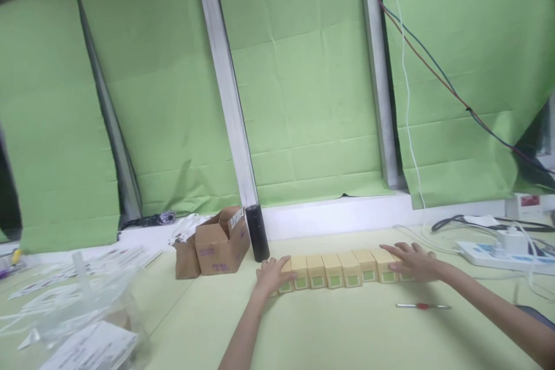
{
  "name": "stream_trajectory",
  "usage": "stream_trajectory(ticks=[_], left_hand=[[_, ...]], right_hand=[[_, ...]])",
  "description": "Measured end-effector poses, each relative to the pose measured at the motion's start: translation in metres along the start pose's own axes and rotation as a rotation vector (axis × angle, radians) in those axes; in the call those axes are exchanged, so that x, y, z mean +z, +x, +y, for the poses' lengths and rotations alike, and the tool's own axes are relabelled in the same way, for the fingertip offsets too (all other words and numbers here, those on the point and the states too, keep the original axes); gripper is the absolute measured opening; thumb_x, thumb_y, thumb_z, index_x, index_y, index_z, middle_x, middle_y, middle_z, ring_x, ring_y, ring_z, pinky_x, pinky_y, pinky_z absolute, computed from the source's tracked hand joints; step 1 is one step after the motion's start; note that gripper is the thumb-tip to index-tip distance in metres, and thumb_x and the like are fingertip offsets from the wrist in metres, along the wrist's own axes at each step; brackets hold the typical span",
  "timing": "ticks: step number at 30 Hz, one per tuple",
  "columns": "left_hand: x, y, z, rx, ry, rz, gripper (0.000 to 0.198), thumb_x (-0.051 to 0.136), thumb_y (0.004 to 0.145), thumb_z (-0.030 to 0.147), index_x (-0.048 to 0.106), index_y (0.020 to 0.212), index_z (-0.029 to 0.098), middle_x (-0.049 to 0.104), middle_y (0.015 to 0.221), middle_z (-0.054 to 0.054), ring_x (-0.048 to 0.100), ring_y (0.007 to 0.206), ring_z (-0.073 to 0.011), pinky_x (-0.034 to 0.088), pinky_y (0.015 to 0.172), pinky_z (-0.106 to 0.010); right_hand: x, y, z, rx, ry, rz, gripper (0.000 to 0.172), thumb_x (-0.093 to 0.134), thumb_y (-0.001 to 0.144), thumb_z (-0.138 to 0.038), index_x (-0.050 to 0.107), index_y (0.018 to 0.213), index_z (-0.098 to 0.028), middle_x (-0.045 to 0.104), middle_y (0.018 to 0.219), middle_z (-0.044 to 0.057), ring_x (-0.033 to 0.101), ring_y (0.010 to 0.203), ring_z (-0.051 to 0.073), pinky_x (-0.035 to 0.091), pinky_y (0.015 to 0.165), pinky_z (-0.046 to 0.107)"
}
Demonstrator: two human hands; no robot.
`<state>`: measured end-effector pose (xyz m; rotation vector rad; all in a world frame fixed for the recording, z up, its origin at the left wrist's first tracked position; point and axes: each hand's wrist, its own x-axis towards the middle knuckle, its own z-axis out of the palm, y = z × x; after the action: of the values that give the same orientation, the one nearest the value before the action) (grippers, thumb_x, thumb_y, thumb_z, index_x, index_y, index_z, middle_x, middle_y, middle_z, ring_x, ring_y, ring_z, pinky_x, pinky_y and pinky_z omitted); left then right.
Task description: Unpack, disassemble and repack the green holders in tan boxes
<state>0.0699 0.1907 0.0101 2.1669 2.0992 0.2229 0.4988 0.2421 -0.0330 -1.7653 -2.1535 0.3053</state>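
Observation:
Several small pale-yellow boxes [333, 270], each with a green square on its front, stand side by side in a row on the table. My left hand [272, 274] is closed about the row's left end, its thumb reaching across the front. At the right end, my right hand [414, 261] lies over the last box, fingers stretched along the top and thumb at the front. The end boxes are partly hidden by my hands. In front of the row, near my right forearm, lies a thin metal screwdriver-like tool [422, 306] with a red middle.
Behind my left hand stand a black cylinder [257, 234] and an open cardboard box [222, 245]. A clear plastic bag [104, 312] with white labels [93, 347] lies at the left. At the right are a white power strip [485, 254] and cables. Green cloth [303, 81] covers the windows.

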Motion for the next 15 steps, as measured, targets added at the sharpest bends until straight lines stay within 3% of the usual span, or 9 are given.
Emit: stream_trajectory(ticks=[6,9,12,15], left_hand=[[-0.010,-0.001,-0.012,0.023,0.004,-0.033,0.038,0.050,0.085,0.035,0.048,0.118,0.017,0.050,0.122,-0.009,0.051,0.106,-0.0231,0.042,0.089,-0.047],[-0.013,-0.001,-0.011,0.000,-0.035,-0.028,0.049,0.058,0.078,0.044,0.048,0.121,0.022,0.051,0.123,-0.009,0.047,0.113,-0.0288,0.036,0.093,-0.054],[-0.015,-0.008,-0.002,-0.032,-0.104,0.100,0.075,0.066,0.061,0.054,0.042,0.127,0.028,0.045,0.132,-0.011,0.028,0.127,-0.0385,0.015,0.099,-0.064],[-0.019,-0.021,0.013,-0.063,-0.195,0.332,0.065,0.050,0.075,0.050,0.036,0.132,0.022,0.038,0.136,-0.014,0.021,0.130,-0.0352,0.006,0.104,-0.058]], right_hand=[[0.009,-0.005,-0.005,-0.068,-0.080,-0.029,0.061,0.036,0.072,-0.071,0.041,0.128,-0.047,0.048,0.131,0.007,0.033,0.122,0.042,0.032,0.082,0.063],[0.011,-0.009,-0.008,-0.053,-0.111,-0.007,0.066,0.032,0.075,-0.071,0.031,0.135,-0.044,0.039,0.139,0.008,0.025,0.127,0.043,0.028,0.084,0.067],[0.007,-0.013,-0.010,-0.043,-0.138,0.027,0.076,0.041,0.072,-0.070,0.021,0.139,-0.040,0.024,0.147,0.006,0.018,0.131,0.042,0.029,0.085,0.067],[-0.003,-0.017,-0.011,-0.021,-0.162,0.077,0.074,0.060,0.066,-0.062,0.036,0.133,-0.037,0.027,0.146,0.007,0.020,0.130,0.041,0.032,0.087,0.064]])
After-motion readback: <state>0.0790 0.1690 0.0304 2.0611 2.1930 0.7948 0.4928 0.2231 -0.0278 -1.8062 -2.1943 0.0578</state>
